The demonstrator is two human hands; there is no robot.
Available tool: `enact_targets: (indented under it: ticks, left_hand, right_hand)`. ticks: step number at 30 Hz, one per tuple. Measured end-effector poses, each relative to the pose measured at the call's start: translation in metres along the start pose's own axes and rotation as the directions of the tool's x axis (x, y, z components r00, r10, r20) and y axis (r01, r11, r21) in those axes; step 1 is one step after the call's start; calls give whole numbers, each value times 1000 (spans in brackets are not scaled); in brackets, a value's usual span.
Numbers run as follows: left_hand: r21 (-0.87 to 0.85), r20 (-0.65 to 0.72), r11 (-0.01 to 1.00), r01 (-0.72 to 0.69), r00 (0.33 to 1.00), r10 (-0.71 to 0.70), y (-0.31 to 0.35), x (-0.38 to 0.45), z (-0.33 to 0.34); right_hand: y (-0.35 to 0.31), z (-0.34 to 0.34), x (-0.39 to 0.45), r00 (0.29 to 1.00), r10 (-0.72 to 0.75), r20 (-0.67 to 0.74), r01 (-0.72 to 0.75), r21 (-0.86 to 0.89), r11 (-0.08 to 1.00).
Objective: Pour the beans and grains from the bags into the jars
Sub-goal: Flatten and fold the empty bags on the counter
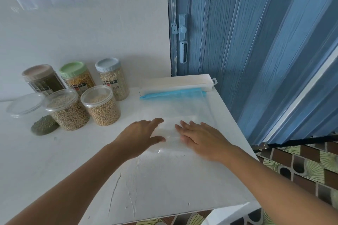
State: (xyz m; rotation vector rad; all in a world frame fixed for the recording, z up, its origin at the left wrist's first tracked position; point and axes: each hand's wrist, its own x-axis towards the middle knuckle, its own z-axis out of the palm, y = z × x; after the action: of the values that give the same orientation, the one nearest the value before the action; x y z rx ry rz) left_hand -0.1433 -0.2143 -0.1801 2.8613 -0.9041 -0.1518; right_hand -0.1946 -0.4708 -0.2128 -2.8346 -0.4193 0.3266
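Head view, near to far. Nearest the viewer, two bare forearms reach over the scratched white tabletop. Left hand and right hand lie palm-down, fingers straight and spread, pinching nothing, on a flat, empty clear plastic zip bag whose blue zipper strip marks its far edge. The hands sit near the bag's closed end, just apart from each other, with a raised crease of film between them.

To the left of the bag stand two clear lidless plastic jars of pale round beans, touching or nearly so, both well filled. Before them lies a small heap of green beans, seemingly in a slack clear bag, and beside that a loose clear plastic lid. Behind stand three lidded jars: a brown-lidded jar of dark green beans, a green-lidded jar of yellow grain and a grey-blue-lidded jar of pale grain. A long white cardboard box lies beyond the zipper.

Judged step: flattening the emptied bag. It goes best stroked from closed end toward the zipper, so that trapped air escapes; keeping the film clear of the open jars avoids knocking them. The green heap appears still to be poured.
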Motion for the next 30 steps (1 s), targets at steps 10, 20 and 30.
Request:
enact_targets:
  ticks: [10,20,30]
  left_hand:
    - [170,20,981,-93,996,91,9,-15,50]
    - [109,78,991,-76,995,67,5,-12,62]
    - [204,-159,969,-138,972,172,18,-30,52]
  right_hand:
    - [6,12,3,998,-37,-49,34,-53,998]
    - [10,20,5,996,-70,-57,62,-133,989]
    - [10,20,3,998,-54,-34,49,-135,990]
